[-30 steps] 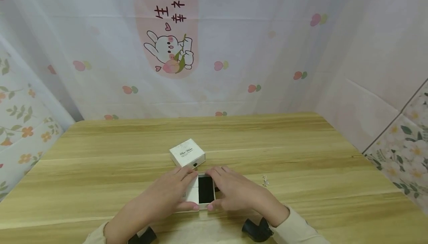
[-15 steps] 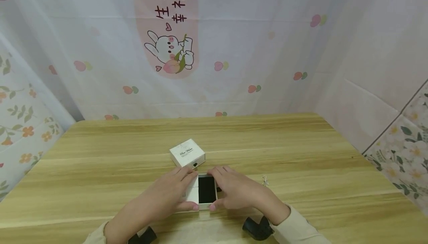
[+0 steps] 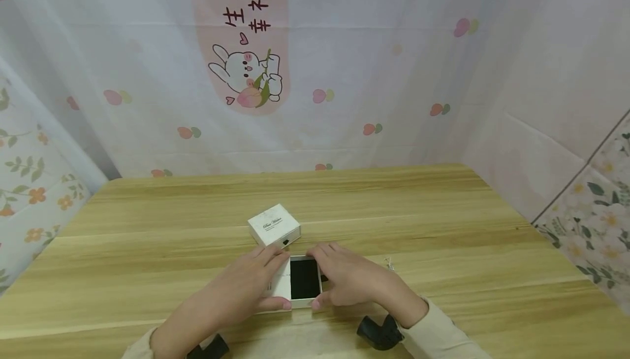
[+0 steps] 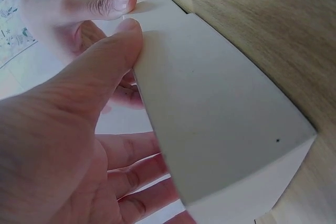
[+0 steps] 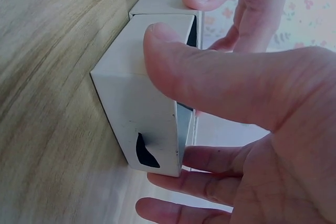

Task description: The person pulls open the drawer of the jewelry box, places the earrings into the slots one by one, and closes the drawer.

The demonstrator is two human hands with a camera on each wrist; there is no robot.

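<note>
A small white drawer-style gift box lies on the table before me, partly pulled apart. In the head view my left hand (image 3: 241, 285) grips its outer sleeve (image 3: 281, 287), thumb on the near side and fingers on the far side. My right hand (image 3: 350, 276) pinches the drawer (image 3: 306, 303) the same way at its right end. A black pad (image 3: 305, 279) shows inside the drawer. The right wrist view shows a black ribbon tab (image 5: 147, 153) on the drawer's end face. The left wrist view shows the sleeve's plain side (image 4: 210, 108).
Another white box (image 3: 274, 225), printed with script lettering, sits just behind the left hand. A small tangle of silvery pieces (image 3: 389, 264) lies beyond the right wrist. Black devices (image 3: 379, 333) hang at both wrists. A printed curtain (image 3: 394, 74) stands behind the wooden table (image 3: 418, 211).
The right hand has drawn the drawer slightly rightward, so more of the black pad shows. The left hand keeps the sleeve in place. The head view has shifted a little.
</note>
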